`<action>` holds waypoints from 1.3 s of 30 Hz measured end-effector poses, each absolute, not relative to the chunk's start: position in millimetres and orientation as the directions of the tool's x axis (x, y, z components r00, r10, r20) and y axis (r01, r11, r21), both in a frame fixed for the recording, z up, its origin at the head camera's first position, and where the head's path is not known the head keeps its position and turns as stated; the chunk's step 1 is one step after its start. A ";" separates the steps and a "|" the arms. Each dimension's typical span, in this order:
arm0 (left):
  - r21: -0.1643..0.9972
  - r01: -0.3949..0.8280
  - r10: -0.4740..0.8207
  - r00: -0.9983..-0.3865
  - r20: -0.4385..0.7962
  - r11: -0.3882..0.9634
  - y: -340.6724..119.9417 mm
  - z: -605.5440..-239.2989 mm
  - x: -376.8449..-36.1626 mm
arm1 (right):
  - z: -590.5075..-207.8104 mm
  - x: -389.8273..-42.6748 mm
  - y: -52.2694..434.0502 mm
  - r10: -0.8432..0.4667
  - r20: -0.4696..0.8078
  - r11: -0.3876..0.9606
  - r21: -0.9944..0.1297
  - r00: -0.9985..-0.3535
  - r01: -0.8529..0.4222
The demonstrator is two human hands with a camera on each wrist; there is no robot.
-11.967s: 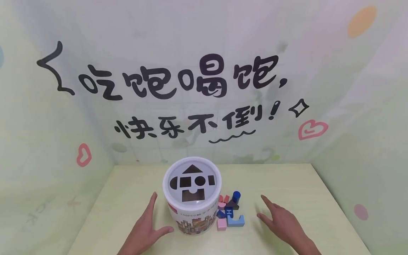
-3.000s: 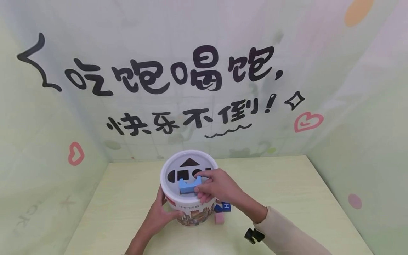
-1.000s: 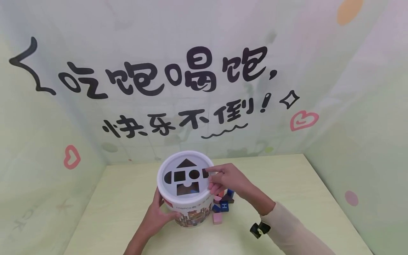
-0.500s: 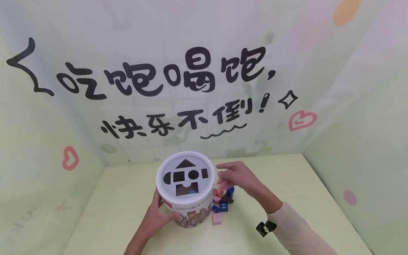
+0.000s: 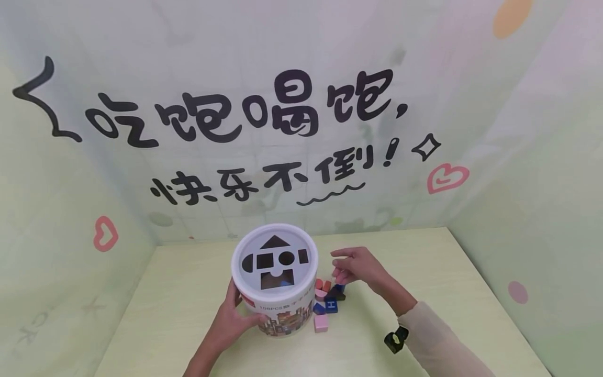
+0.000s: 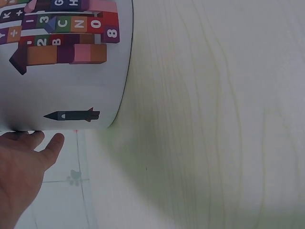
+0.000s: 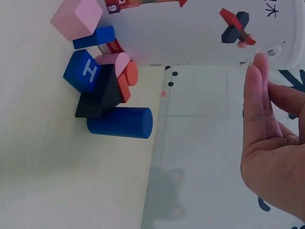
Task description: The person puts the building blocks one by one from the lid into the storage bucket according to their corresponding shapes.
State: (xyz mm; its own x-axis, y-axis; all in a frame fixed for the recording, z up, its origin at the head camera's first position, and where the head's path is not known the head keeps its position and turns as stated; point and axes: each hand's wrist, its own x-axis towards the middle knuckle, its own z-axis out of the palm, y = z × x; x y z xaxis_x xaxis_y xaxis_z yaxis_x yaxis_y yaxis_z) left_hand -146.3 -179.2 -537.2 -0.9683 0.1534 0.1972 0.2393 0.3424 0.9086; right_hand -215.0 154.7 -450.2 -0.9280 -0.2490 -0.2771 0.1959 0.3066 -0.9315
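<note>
Pale green wooden table sits in a corner, enclosed by light printed backdrop walls. Far wall carries large black brush-style Chinese lettering, with a pink heart at right and another pink heart on the left wall. An orange dot marks the upper right.

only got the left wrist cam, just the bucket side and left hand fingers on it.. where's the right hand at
Observer: The right hand hovers over the loose blocks right of the bucket, holding nothing.
Operator: which block is closest under it
Observer: A dark blue cylinder lying on its side, beside a black triangle block.
Operator: anything showing in the lid
Observer: A bit of light blue shows inside the notched square hole.
</note>
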 end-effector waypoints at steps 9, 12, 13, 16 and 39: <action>0.921 0.218 0.138 -0.973 0.182 0.322 -178.2 -535.2 -145.3 | -476.8 -217.6 163.8 -0.234 -0.317 0.298 -0.923 -0.919 0.242; 0.918 0.219 0.141 -0.973 0.182 0.331 -178.3 -535.1 -145.9 | -487.3 -219.7 167.9 -0.227 -0.328 0.298 -0.920 -0.917 0.256; 0.916 0.221 0.143 -0.973 0.183 0.334 -178.6 -535.5 -146.1 | -490.9 -220.6 169.1 -0.226 -0.331 0.299 -0.919 -0.916 0.258; 0.910 0.231 0.149 -0.970 0.189 0.344 -179.6 -537.3 -146.6 | -502.3 -222.9 172.9 -0.230 -0.338 0.290 -0.919 -0.913 0.267; 0.914 0.225 0.146 -0.972 0.185 0.338 -179.4 -536.3 -145.5 | -544.4 -219.1 177.1 -0.266 -0.408 0.303 -0.896 -0.873 0.326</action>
